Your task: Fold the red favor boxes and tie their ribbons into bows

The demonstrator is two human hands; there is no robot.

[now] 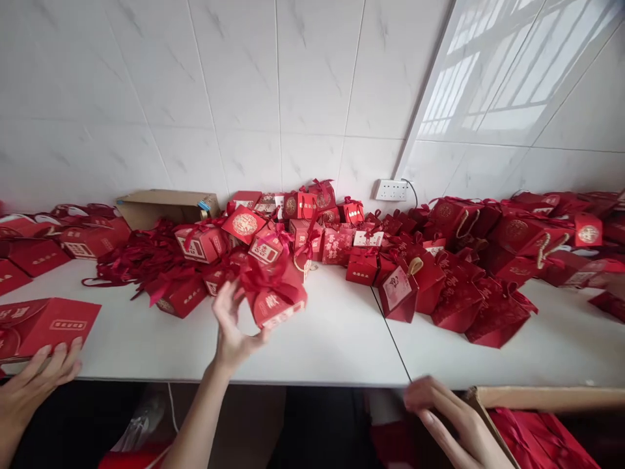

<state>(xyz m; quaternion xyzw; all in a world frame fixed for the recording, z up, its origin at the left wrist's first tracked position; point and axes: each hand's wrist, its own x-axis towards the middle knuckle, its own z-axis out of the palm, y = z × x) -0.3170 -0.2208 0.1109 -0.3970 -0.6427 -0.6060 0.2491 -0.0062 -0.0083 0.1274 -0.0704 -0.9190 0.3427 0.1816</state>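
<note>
My left hand [233, 329] reaches up over the white table [332, 345], fingers spread and open. Its fingertips are at a blurred red gift box with a ribbon bow [274, 294], which sits tilted just beyond them; I cannot tell if they touch. My right hand [452, 420] is low below the table's front edge, slightly blurred. Its fingers lie stretched along the flap of a cardboard carton [547, 398] that holds red ribbons, and it holds nothing I can see. Another person's hand [34, 384] rests at the far left by a flat red box [46, 324].
Several red gift boxes and ribbons are heaped along the tiled wall, left to right [454, 260]. An open brown carton [166, 205] lies on its side at the back left. A white socket strip [390, 189] is on the wall. A seam [390, 339] joins two tabletops.
</note>
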